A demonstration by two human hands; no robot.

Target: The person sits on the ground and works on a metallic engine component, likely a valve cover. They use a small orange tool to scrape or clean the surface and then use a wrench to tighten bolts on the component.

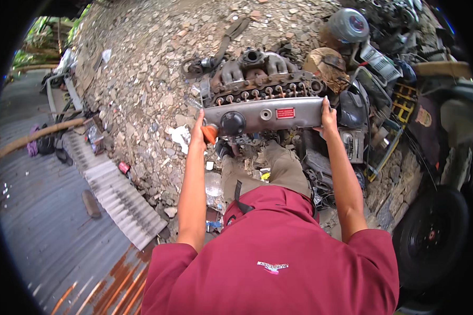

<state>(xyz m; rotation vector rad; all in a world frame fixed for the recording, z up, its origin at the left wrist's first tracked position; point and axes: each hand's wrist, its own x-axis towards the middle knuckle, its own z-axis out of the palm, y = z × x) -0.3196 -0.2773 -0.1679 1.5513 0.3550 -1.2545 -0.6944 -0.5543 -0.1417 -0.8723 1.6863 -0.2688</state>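
I hold a long grey metal valve cover (253, 112) level in front of me, one hand at each end. It carries a round black cap (233, 123) and a small red label (286, 113). My left hand (197, 130) is closed on its left end, beside a small orange piece (210, 133) whose kind I cannot make out. At the right end, my right hand (328, 119) grips with the thumb side up. Just beyond the cover sits an engine cylinder head (257, 88) with its row of valve gear exposed and a curved manifold (253, 67) behind it.
Stony, littered ground (147, 58) surrounds the engine. To the right are a cut log (327, 67), a large clear plastic bottle (348, 26), a yellow crate (403, 102) and heaped scrap parts. Corrugated sheets (115, 194) lie left, and a black wheel (431, 237) stands at lower right.
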